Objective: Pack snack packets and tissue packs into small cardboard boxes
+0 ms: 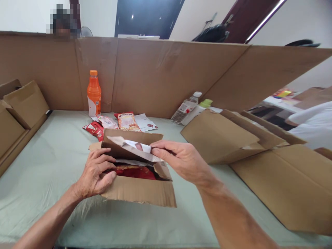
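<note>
A small open cardboard box stands in front of me with its flaps spread. My left hand grips its left side, fingers curled over the edge and thumb near the front flap. Pinched between the thumb and fingers of my right hand is a flat white packet with a dark reddish print, held tilted over the box opening. Inside the box lies a red snack bag, partly hidden by the front flap. A greyish sheet edge shows behind that bag; I cannot tell what it belongs to.
Behind the box are an orange drink bottle, several snack packets and a white envelope-like piece. A clear bottle leans beside a green-capped white bottle. Larger open cartons flank me, right and left. A cardboard wall closes the back.
</note>
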`<state>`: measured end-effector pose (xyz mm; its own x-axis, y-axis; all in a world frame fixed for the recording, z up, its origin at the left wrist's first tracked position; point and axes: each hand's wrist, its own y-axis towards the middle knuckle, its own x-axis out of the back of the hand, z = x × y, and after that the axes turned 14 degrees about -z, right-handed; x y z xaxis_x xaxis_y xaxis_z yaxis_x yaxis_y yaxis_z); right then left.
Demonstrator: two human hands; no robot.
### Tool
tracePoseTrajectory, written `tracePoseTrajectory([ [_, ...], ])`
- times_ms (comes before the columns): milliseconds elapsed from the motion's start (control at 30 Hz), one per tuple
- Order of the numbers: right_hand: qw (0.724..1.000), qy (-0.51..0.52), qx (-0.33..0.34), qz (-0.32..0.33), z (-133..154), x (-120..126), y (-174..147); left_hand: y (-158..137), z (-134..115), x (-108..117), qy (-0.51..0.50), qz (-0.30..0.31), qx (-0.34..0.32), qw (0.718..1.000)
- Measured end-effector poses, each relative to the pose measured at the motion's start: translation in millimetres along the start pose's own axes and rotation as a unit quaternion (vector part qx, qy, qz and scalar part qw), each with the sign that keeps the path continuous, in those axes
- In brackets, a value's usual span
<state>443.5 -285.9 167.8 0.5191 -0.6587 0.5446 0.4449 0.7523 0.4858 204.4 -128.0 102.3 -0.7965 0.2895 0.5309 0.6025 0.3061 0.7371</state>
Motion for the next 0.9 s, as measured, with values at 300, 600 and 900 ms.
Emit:
tracePoseTrajectory([
  [300, 0.96, -0.135, 0.041, 0.244, -23, -38, 32, -5, 1, -4, 0.013, -0.039, -0.006, 0.999],
  [600, 0.915, -0.205, 0.019, 0.347, -2, -44, 26, -12, 1, -1, 0.058, -0.036, -0.001, 0.998],
  [900, 0.921, -0.13, 0.046, 0.364, -11, -45, 28, -8, -17, 12, 0.035, 0.008, -0.06, 0.998],
])
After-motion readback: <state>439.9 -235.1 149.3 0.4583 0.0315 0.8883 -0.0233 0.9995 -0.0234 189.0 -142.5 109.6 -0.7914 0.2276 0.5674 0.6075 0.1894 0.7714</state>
